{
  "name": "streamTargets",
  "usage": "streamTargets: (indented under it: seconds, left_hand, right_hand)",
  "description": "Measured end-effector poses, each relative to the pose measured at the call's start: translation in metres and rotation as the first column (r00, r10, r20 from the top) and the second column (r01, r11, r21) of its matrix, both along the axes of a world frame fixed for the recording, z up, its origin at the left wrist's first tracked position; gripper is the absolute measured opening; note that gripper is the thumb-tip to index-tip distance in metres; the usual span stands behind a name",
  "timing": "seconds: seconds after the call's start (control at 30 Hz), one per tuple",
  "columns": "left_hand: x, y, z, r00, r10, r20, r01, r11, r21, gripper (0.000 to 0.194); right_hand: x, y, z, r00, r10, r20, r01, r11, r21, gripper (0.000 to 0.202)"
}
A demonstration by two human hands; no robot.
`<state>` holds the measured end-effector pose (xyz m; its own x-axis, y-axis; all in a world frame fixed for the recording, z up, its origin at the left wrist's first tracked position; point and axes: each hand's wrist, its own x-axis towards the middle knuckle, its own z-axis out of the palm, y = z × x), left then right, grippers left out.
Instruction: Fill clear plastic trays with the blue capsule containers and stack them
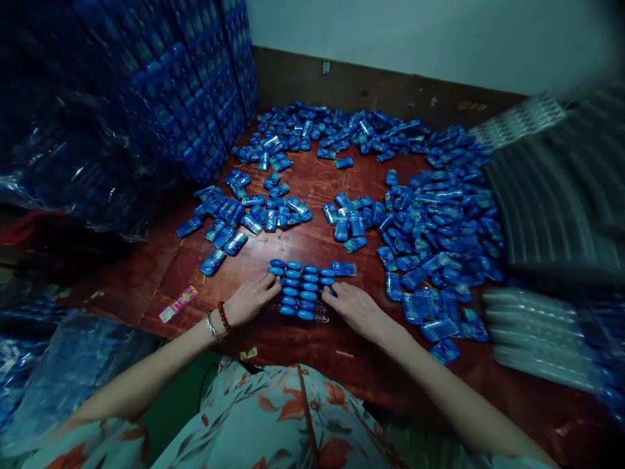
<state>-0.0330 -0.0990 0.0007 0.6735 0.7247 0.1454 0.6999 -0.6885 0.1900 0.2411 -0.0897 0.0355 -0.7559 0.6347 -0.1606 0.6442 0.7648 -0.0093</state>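
In front of me on the table lies a clear plastic tray [321, 318] with blue, glossy, rounded packs [307, 296] standing in rows in it. Its lower right slots show bare plastic. My left hand [254, 298] is at the tray's left edge, fingers curled and pressed to a pack there. At the right edge my right hand [352, 307] has its fingers drawn together against another pack; the fingertips partly hide it. One flat blue pack [344, 268] lies just beyond the tray's upper right corner.
Loose blue packs [439, 221] are heaped to the right, along the back and at the left. A tall stack of wrapped blue packs [190, 98] rises at the left. Nested clear trays [540, 335] stand at the right. A pink wrapper [178, 304] lies near my left forearm.
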Motion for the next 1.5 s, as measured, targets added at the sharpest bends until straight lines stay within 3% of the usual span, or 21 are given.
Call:
streamTargets:
  seconds: [0.13,0.27,0.33,0.43,0.5,0.6,0.63,0.67,0.7,0.77,0.9,1.03,1.1,1.17,1.27,1.33,1.43,1.5]
  left_hand:
    - [0.001,-0.007,-0.006,0.996,0.081,-0.039,-0.079,0.996,0.045,0.035]
    - [0.004,-0.022,-0.014,0.968,0.251,-0.018,-0.248,0.963,0.107,0.046]
    - [0.004,-0.029,-0.017,0.944,0.328,0.038,-0.330,0.941,0.073,0.049]
    - [-0.007,-0.032,-0.021,0.860,0.463,0.214,-0.478,0.878,0.025,0.051]
    - [-0.025,-0.028,-0.021,0.731,0.615,0.296,-0.650,0.760,0.024,0.049]
    - [-0.060,-0.016,-0.022,0.413,0.890,0.190,-0.906,0.422,-0.008,0.054]
    - [-0.070,-0.011,-0.024,0.325,0.938,0.119,-0.944,0.330,-0.027,0.055]
    - [-0.079,-0.008,-0.026,0.276,0.960,0.058,-0.959,0.278,-0.048,0.053]
    - [-0.085,-0.005,-0.028,0.265,0.964,0.023,-0.961,0.266,-0.069,0.050]
    - [-0.093,-0.003,-0.034,0.336,0.939,0.069,-0.934,0.342,-0.103,0.041]
    - [-0.090,-0.020,-0.038,0.519,0.779,0.351,-0.790,0.594,-0.150,0.026]
    - [-0.071,-0.054,-0.024,0.574,0.710,0.408,-0.709,0.680,-0.186,0.021]
    - [-0.054,-0.066,-0.015,0.602,0.678,0.423,-0.671,0.716,-0.194,0.023]
    - [-0.035,-0.071,-0.008,0.631,0.640,0.438,-0.622,0.755,-0.208,0.026]
    - [-0.013,-0.067,-0.007,0.646,0.585,0.490,-0.565,0.799,-0.208,0.025]
    - [-0.006,-0.059,-0.012,0.665,0.536,0.520,-0.532,0.828,-0.174,0.022]
    - [-0.005,-0.048,-0.021,0.764,0.433,0.478,-0.443,0.891,-0.099,0.026]
    - [-0.008,-0.043,-0.023,0.843,0.342,0.415,-0.357,0.933,-0.044,0.031]
  right_hand:
    - [-0.010,0.004,-0.004,0.999,0.044,0.015,-0.044,0.999,0.010,0.029]
    - [-0.007,-0.001,-0.012,0.999,0.028,-0.026,-0.026,0.997,0.069,0.033]
    - [0.000,-0.008,-0.019,0.995,-0.033,-0.099,0.045,0.992,0.119,0.037]
    - [0.014,-0.017,-0.029,0.939,-0.201,-0.279,0.245,0.960,0.136,0.038]
    - [0.022,-0.014,-0.034,0.846,-0.350,-0.402,0.420,0.902,0.097,0.036]
    - [0.030,0.008,-0.037,0.727,-0.504,-0.467,0.580,0.814,0.023,0.035]
    - [0.030,0.019,-0.037,0.735,-0.515,-0.441,0.578,0.816,0.012,0.035]
    - [0.030,0.030,-0.036,0.770,-0.504,-0.391,0.549,0.836,0.003,0.035]
    - [0.029,0.040,-0.036,0.816,-0.478,-0.324,0.503,0.864,-0.008,0.035]
    - [0.025,0.054,-0.035,0.889,-0.414,-0.194,0.412,0.910,-0.050,0.033]
    - [0.027,0.053,-0.035,0.904,-0.406,-0.131,0.394,0.913,-0.110,0.020]
    - [0.049,0.027,-0.034,0.859,-0.485,-0.164,0.472,0.874,-0.114,0.023]
    - [0.060,0.011,-0.031,0.776,-0.558,-0.294,0.534,0.829,-0.165,0.029]
    - [0.064,-0.006,-0.028,0.604,-0.652,-0.459,0.573,0.755,-0.318,0.031]
    - [0.050,-0.033,-0.029,0.309,-0.773,-0.553,0.468,0.630,-0.619,0.027]
    - [0.031,-0.046,-0.037,0.189,-0.805,-0.562,0.367,0.589,-0.720,0.025]
    - [0.006,-0.056,-0.053,0.152,-0.743,-0.652,0.406,0.648,-0.645,0.019]
    - [0.000,-0.058,-0.061,0.245,-0.653,-0.717,0.486,0.722,-0.492,0.015]
